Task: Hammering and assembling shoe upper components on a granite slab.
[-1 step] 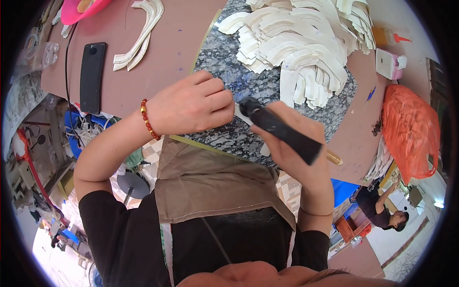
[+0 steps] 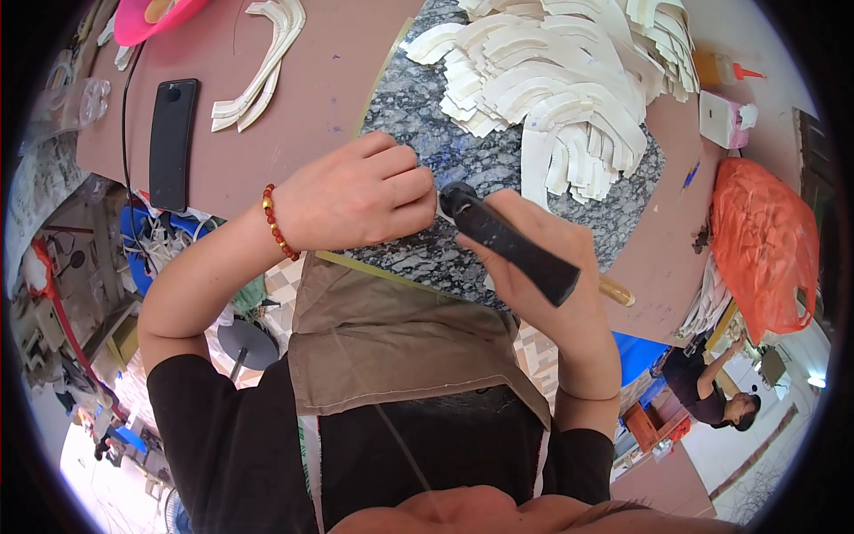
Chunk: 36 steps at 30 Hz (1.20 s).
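My left hand (image 2: 360, 194), a beaded bracelet at its wrist, rests closed over the speckled grey stone slab (image 2: 400, 116). Its fingertips pinch a small pale strip, of which only a sliver shows; the rest is hidden. My right hand (image 2: 544, 254) grips a hammer (image 2: 518, 246) with a black head and a wooden handle. The hammer's round face is right beside my left fingertips, over the strip; whether it touches cannot be made out. Beyond my hands, a heap of curved white pieces (image 2: 551, 80) lies fanned out on the slab.
On the brown table (image 2: 294, 165) at left lie a black phone (image 2: 173, 142) and a few curved white strips (image 2: 267, 67). A pink bowl (image 2: 147, 22) is at far left. To the right are a red plastic bag (image 2: 761, 240), a tissue box (image 2: 722, 120) and a glue bottle (image 2: 712, 68). Another person (image 2: 703, 383) works farther right.
My right hand and the hammer have shifted slightly left, so the hammer's face covers more of the pale strip. My left hand has stayed in place.
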### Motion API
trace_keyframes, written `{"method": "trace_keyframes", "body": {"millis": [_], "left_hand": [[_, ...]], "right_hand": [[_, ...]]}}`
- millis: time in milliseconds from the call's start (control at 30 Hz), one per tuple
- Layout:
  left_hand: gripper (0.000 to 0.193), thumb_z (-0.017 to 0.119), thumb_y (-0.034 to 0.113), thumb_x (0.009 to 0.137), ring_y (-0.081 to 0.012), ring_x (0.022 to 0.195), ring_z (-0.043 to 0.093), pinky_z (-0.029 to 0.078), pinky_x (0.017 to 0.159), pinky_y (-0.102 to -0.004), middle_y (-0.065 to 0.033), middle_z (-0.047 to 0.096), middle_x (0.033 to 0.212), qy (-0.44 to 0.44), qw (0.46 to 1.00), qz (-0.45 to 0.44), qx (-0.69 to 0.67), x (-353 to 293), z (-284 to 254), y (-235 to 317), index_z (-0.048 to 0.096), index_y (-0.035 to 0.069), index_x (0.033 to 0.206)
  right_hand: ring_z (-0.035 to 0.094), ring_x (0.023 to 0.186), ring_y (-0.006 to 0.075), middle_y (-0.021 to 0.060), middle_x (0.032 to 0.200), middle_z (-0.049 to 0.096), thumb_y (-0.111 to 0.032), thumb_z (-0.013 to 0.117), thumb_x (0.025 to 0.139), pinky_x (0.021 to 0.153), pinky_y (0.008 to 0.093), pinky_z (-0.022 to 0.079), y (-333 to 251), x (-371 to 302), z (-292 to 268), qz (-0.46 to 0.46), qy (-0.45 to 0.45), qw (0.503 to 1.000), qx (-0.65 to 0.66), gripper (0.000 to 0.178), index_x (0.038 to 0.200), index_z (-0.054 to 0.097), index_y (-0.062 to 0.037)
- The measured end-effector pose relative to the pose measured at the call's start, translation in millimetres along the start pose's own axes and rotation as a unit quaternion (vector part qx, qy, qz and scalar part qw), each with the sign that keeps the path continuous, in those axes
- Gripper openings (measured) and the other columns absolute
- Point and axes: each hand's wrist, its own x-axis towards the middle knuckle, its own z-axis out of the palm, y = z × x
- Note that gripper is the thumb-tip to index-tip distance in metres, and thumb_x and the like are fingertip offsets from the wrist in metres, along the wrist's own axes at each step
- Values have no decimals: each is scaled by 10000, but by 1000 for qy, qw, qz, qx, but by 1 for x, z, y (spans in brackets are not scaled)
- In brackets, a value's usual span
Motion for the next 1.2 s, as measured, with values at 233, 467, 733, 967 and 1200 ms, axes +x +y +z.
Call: {"method": "trace_keyframes", "body": {"millis": [233, 467, 733, 967, 1200], "left_hand": [[290, 759, 125, 795, -217, 929, 644, 537, 833, -376, -57, 642, 1028, 20, 1000, -21, -12, -7, 4, 1, 721, 51, 1073], [323, 831, 121, 787, -237, 906, 636, 506, 822, -397, -47, 661, 1042, 114, 981, -140, -69, -14, 13, 16, 755, 59, 1095], [319, 793, 104, 778, -234, 901, 638, 496, 855, -409, -34, 673, 1038, 128, 977, -148, -88, -20, 17, 21, 756, 66, 1092], [347, 721, 134, 804, -233, 925, 636, 509, 891, -428, -66, 665, 1062, 53, 993, -109, -4, -15, 5, 25, 734, 33, 1136], [313, 807, 186, 850, -250, 967, 637, 521, 834, -391, -58, 663, 1083, 130, 973, -189, -17, -26, 12, 31, 737, 31, 1113]], "right_hand": [[633, 703, 387, 153, 806, 643, -142, 837, 903, 612, 380, 516, -8, 10, -1, -26, -3, 1000, -7, 217, 1000, 661, -59], [664, 716, 378, 146, 819, 659, -149, 835, 906, 620, 385, 534, -4, 8, 4, -15, 7, 1000, -7, 217, 1006, 662, -63], [664, 716, 378, 143, 829, 665, -151, 831, 910, 619, 387, 536, -4, 8, -3, -13, 19, 1000, 7, 206, 1012, 675, -63], [629, 707, 399, 145, 808, 645, -145, 831, 902, 605, 387, 519, -8, 14, -2, -28, 0, 1000, -9, 213, 1000, 662, -62], [639, 704, 394, 146, 813, 645, -148, 828, 909, 596, 390, 512, -9, 13, 6, -15, -19, 1000, 5, 212, 990, 653, -60]]}}
